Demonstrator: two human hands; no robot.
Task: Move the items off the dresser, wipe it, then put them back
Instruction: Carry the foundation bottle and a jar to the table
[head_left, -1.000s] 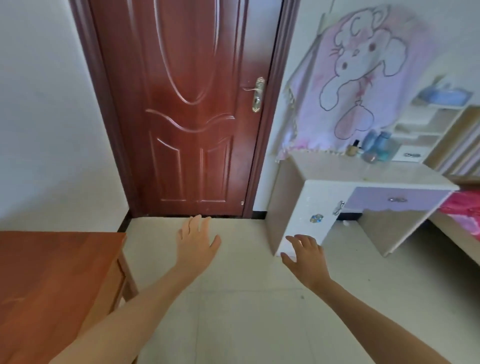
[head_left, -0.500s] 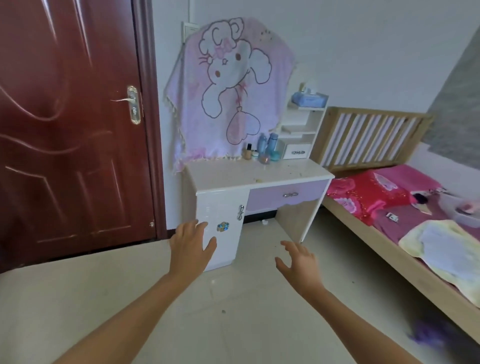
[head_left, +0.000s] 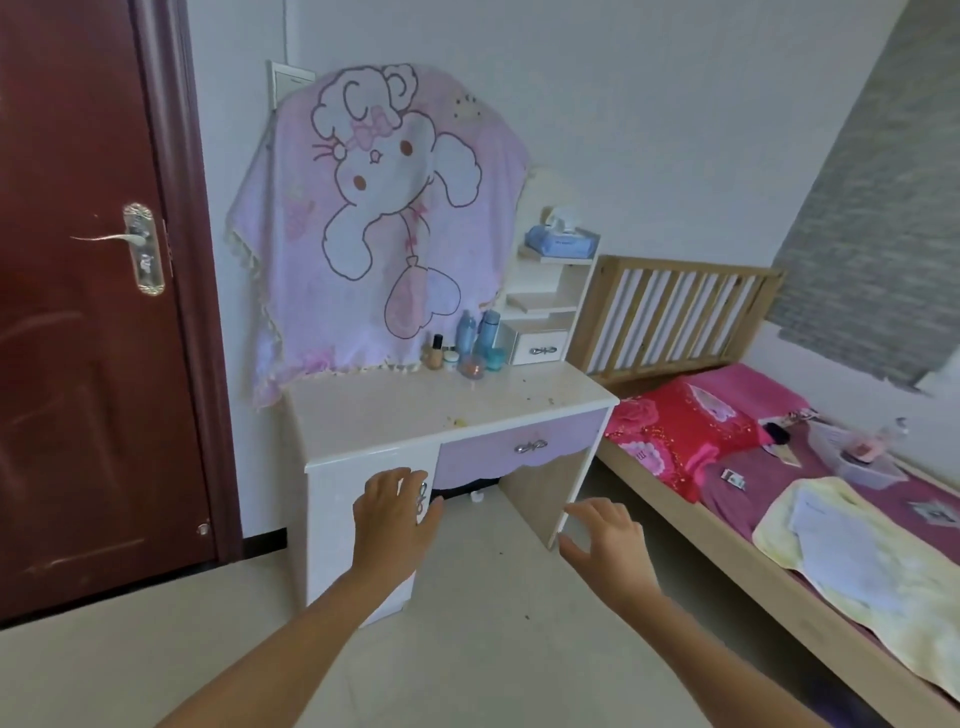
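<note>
A white dresser (head_left: 374, 415) with a purple drawer stands against the wall, crumbs scattered on its top. At its back right cluster a brown bottle with a black cap (head_left: 435, 353), two blue bottles (head_left: 477, 332), a small teal jar (head_left: 495, 358) and a pink dish (head_left: 471, 369). A small white shelf unit (head_left: 543, 312) on the dresser carries a blue tissue pack (head_left: 561, 241). My left hand (head_left: 397, 514) is stretched out open in front of the dresser's cabinet door. My right hand (head_left: 605, 540) hovers open before the knee space, holding nothing.
A pink cartoon blanket (head_left: 379, 223) hangs over the dresser's back. The dark red door (head_left: 78, 312) is at the left. A wooden bed (head_left: 779, 519) with pink bedding, a yellow towel and small items runs along the right. Tiled floor lies below.
The view has swung right from the door to the dresser and come closer. Both hands stay raised and open in front of me.
</note>
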